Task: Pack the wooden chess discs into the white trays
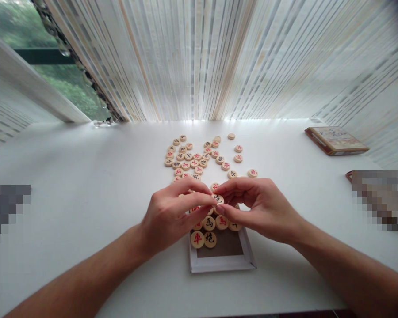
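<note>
A round wooden xiangqi piece with a black character is pinched between the fingertips of my left hand and my right hand. Both hands are closed on it, above a shallow white box with a brown bottom. Inside the box, pieces lie in rows, among them a red-marked piece and a black-marked piece in the nearest row. My fingers hide part of the box's far rows.
Many loose xiangqi pieces lie scattered on the white table beyond my hands. A flat box rests at the far right. Blurred-out objects sit at both side edges, and a striped curtain hangs behind the table.
</note>
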Demonstrator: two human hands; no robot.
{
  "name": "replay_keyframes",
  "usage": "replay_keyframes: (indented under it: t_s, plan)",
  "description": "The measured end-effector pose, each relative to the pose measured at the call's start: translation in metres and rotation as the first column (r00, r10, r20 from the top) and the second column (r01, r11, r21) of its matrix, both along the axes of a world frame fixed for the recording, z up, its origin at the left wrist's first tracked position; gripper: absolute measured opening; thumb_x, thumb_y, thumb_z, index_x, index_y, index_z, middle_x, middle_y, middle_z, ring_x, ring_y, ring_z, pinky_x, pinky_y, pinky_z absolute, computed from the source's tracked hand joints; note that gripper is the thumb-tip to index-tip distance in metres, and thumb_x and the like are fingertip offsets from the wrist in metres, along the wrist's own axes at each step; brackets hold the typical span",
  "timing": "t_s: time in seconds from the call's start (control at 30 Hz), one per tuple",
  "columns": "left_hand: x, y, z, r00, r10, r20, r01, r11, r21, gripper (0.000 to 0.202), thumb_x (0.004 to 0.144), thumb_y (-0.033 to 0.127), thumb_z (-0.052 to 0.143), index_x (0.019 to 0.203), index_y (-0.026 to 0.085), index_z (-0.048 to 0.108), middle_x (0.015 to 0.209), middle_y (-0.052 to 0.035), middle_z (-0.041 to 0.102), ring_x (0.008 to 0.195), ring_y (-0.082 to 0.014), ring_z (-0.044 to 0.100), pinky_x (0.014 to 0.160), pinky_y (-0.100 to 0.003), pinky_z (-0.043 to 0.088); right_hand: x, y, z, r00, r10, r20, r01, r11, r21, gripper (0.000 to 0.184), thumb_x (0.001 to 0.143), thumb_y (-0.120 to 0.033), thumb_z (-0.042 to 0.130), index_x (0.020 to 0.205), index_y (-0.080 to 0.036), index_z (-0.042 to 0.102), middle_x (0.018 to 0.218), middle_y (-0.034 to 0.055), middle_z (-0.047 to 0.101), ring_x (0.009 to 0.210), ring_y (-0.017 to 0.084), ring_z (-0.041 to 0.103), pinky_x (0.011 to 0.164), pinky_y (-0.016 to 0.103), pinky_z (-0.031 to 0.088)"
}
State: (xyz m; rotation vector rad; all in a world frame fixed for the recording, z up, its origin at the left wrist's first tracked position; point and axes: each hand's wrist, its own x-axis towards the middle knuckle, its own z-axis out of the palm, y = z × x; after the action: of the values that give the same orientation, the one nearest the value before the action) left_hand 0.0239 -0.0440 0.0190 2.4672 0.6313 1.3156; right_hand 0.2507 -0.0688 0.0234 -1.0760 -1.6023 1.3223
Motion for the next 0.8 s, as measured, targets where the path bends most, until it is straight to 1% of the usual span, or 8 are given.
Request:
replay_keyframes:
  t_s: [0.1, 0.2, 0.3, 0.37, 0.47, 0.57, 0.63, 0.8]
  plan:
    - [0.0, 0.0, -0.001, 1.0, -0.01, -0.015, 0.01, 1.0, 0.001, 0.014, 0.094, 0.008, 0.075, 0.097, 0.021, 0.079, 0.098, -0.0056, 0.079, 0.083, -0.0145, 0.078, 0.076, -0.023, 0.065, 0.002, 0.002, 0.003, 0.99, 0.0, 0.139, -0.014, 0.995, 0.102, 0.016, 0.084, -0.025, 0.084, 0.098, -0.017, 0.079, 0.086, 0.0045, 0.076, 0.069, 0.015, 0.064, 0.063, 0.028, 0.054]
    - [0.001, 0.0, -0.001, 0.999, -0.025, -0.025, 0.025, 1.0, 0.006, 0.015, 0.094, 0.007, 0.073, 0.096, 0.021, 0.079, 0.095, -0.0051, 0.079, 0.082, -0.0139, 0.078, 0.074, -0.022, 0.064, 0.003, 0.003, 0.005, 0.965, -0.029, 0.259, -0.027, 0.978, 0.208, 0.013, 0.084, -0.023, 0.08, 0.095, -0.017, 0.077, 0.082, 0.0023, 0.073, 0.07, 0.014, 0.059, 0.063, 0.028, 0.05]
    - [0.001, -0.001, 0.0, 0.999, -0.037, -0.034, 0.037, 0.999, 0.005, 0.015, 0.093, 0.006, 0.073, 0.094, 0.02, 0.078, 0.095, -0.0053, 0.08, 0.083, -0.0145, 0.078, 0.076, -0.022, 0.065, 0.003, 0.002, 0.006, 0.954, -0.037, 0.298, -0.043, 0.965, 0.258, 0.011, 0.083, -0.022, 0.078, 0.093, -0.017, 0.076, 0.081, 0.0014, 0.072, 0.07, 0.014, 0.056, 0.064, 0.027, 0.047]
    - [0.002, -0.001, 0.001, 0.999, -0.046, -0.016, 0.045, 0.999, -0.017, 0.02, 0.09, 0.001, 0.07, 0.095, 0.019, 0.078, 0.096, -0.0063, 0.08, 0.086, -0.0151, 0.078, 0.079, -0.023, 0.064, 0.003, 0.002, 0.007, 0.953, -0.035, 0.301, -0.052, 0.96, 0.276, 0.01, 0.084, -0.021, 0.077, 0.093, -0.017, 0.076, 0.08, 0.0011, 0.072, 0.069, 0.013, 0.056, 0.063, 0.027, 0.046]
    - [0.002, 0.001, 0.002, 0.999, 0.002, 0.045, 0.002, 0.996, -0.086, 0.032, 0.087, -0.006, 0.061, 0.098, 0.019, 0.077, 0.096, -0.0058, 0.08, 0.088, -0.0161, 0.077, 0.081, -0.027, 0.063, 0.003, 0.001, 0.008, 0.947, -0.03, 0.321, -0.072, 0.951, 0.301, 0.01, 0.083, -0.02, 0.076, 0.093, -0.018, 0.076, 0.079, 0.0005, 0.071, 0.067, 0.013, 0.056, 0.062, 0.026, 0.046]
    - [0.001, 0.004, 0.001, 0.991, 0.104, 0.084, -0.093, 0.987, -0.131, 0.034, 0.086, -0.007, 0.057, 0.096, 0.019, 0.077, 0.09, -0.0038, 0.078, 0.084, -0.0161, 0.074, 0.077, -0.029, 0.061, 0.002, 0.0, 0.008, 0.927, -0.003, 0.375, -0.141, 0.923, 0.357, 0.01, 0.082, -0.018, 0.076, 0.092, -0.019, 0.074, 0.08, 0.0008, 0.073, 0.067, 0.014, 0.059, 0.064, 0.026, 0.047]
    - [0.001, 0.005, -0.001, 0.986, 0.135, 0.094, -0.122, 0.983, -0.136, 0.032, 0.087, -0.006, 0.058, 0.095, 0.017, 0.077, 0.088, -0.0036, 0.078, 0.081, -0.0156, 0.073, 0.075, -0.029, 0.059, 0.0, -0.002, 0.007, 0.914, 0.033, 0.405, -0.208, 0.894, 0.397, 0.009, 0.083, -0.018, 0.075, 0.092, -0.019, 0.073, 0.083, 0.002, 0.073, 0.07, 0.014, 0.062, 0.066, 0.026, 0.048]
    - [0.001, 0.004, -0.002, 0.99, 0.115, 0.087, -0.103, 0.986, -0.13, 0.03, 0.087, -0.007, 0.059, 0.095, 0.015, 0.077, 0.09, -0.0052, 0.078, 0.084, -0.0161, 0.074, 0.078, -0.029, 0.059, -0.006, -0.008, 0.005, 0.891, 0.153, 0.427, -0.356, 0.821, 0.447, 0.01, 0.085, -0.014, 0.073, 0.094, -0.018, 0.072, 0.083, 0.0029, 0.07, 0.075, 0.016, 0.059, 0.072, 0.027, 0.049]
